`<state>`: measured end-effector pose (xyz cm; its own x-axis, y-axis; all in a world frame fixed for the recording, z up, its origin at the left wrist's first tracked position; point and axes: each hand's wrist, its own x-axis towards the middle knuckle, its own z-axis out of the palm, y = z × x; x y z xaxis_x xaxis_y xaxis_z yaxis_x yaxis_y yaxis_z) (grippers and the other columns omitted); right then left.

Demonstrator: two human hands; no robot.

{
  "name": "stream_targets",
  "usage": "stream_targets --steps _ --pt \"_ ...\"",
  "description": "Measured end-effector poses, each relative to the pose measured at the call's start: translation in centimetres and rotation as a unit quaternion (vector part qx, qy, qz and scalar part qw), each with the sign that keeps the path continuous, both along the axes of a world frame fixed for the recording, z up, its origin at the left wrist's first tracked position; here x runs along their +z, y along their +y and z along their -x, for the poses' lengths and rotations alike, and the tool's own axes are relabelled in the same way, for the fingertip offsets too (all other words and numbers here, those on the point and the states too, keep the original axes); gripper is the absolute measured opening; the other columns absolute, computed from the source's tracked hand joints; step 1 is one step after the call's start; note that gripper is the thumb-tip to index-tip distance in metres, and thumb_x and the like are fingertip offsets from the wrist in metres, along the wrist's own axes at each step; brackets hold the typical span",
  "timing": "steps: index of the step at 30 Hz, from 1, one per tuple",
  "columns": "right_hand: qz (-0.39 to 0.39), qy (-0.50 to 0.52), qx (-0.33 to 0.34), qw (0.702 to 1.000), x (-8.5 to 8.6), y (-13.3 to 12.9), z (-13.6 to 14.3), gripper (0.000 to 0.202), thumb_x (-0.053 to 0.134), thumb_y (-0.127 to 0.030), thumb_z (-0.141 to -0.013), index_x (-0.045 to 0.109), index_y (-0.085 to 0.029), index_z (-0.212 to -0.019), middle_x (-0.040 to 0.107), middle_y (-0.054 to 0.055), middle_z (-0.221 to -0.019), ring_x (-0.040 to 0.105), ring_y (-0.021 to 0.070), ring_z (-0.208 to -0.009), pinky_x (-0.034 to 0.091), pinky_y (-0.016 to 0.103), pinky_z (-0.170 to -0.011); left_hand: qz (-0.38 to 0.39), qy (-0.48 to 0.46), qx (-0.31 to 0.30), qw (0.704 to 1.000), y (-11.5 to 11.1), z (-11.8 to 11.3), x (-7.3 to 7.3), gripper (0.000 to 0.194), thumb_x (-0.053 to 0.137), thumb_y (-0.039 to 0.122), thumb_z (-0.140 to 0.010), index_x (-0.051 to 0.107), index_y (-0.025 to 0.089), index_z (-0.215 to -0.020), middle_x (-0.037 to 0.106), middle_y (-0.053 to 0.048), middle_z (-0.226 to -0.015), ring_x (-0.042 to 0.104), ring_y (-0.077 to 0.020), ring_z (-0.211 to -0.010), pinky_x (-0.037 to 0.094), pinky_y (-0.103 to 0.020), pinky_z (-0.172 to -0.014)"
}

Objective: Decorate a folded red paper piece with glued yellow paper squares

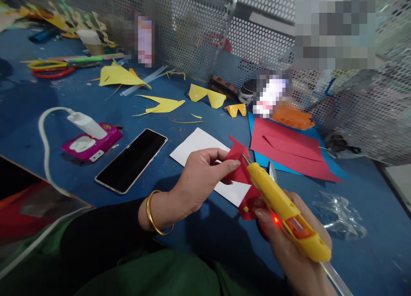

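My left hand pinches a piece of red paper between thumb and fingers, above a white sheet. My right hand is wrapped round a yellow hot glue gun with a small red light glowing on it. The gun's metal nozzle points at the red paper, close by my left thumb; I cannot tell whether it touches. A clear glue stick sticks out of the gun's back end. Below the nozzle lies another red piece, and scissors are partly hidden behind the gun.
A black phone and a purple power socket with a white plug lie at left. Yellow paper cutouts are spread farther back. Red sheets rest on blue ones at right, near crumpled clear plastic. A perforated metal screen stands behind.
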<state>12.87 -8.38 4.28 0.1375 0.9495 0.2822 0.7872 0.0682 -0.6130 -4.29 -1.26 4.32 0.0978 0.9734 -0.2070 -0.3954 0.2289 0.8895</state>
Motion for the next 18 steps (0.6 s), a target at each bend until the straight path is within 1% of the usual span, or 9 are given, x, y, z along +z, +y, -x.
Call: stream_targets --steps 4,7,11,15,18 --pt "0.001 -0.011 0.005 1.0 0.1 -0.02 -0.05 0.045 0.058 -0.072 -0.086 0.067 -0.028 -0.085 0.071 0.0 -0.073 0.063 0.0191 -0.061 0.041 0.031 -0.056 -0.002 -0.003 -0.003 1.0 -0.01 0.03 0.08 0.011 0.079 0.022 -0.073 0.072 0.016 -0.067 0.064 0.001 -0.061 0.053 -0.0086 -0.054 0.049 -0.022 -0.055" --pt "0.004 -0.025 0.001 1.0 0.07 0.09 -0.25 0.047 0.055 -0.074 -0.087 0.066 -0.028 -0.084 0.07 -0.001 -0.071 0.063 0.0186 -0.059 0.041 0.031 -0.055 -0.001 -0.008 -0.004 1.0 0.0 0.03 0.07 0.011 0.078 0.021 -0.074 0.072 0.015 -0.067 0.064 0.001 -0.06 0.054 -0.0081 -0.054 0.048 -0.021 -0.054" --pt "0.001 -0.039 0.009 0.999 -0.06 0.15 -0.44 0.049 0.057 -0.075 -0.085 0.066 -0.027 -0.082 0.067 -0.002 -0.064 0.06 0.0172 -0.051 0.039 0.029 -0.049 -0.002 -0.011 -0.006 1.0 -0.01 0.06 0.0 0.013 0.08 0.023 -0.073 0.072 0.014 -0.069 0.065 0.001 -0.062 0.054 -0.0077 -0.055 0.048 -0.02 -0.054" --pt "0.013 -0.036 -0.015 0.999 0.03 -0.07 -0.18 0.05 0.054 -0.075 -0.086 0.066 -0.026 -0.084 0.071 0.0 -0.072 0.063 0.0187 -0.056 0.041 0.03 -0.051 -0.004 -0.011 -0.012 1.0 -0.04 0.12 0.0 0.017 0.083 0.026 -0.072 0.073 0.013 -0.072 0.066 0.001 -0.065 0.055 -0.0071 -0.057 0.049 -0.019 -0.055" --pt "0.007 -0.033 -0.012 0.999 0.13 -0.09 -0.15 0.051 0.054 -0.075 -0.086 0.066 -0.026 -0.085 0.072 0.001 -0.074 0.064 0.0184 -0.057 0.042 0.03 -0.052 -0.004 -0.011 -0.014 1.0 -0.07 0.12 0.07 0.015 0.082 0.025 -0.073 0.073 0.013 -0.072 0.066 0.001 -0.066 0.055 -0.007 -0.057 0.049 -0.019 -0.055"
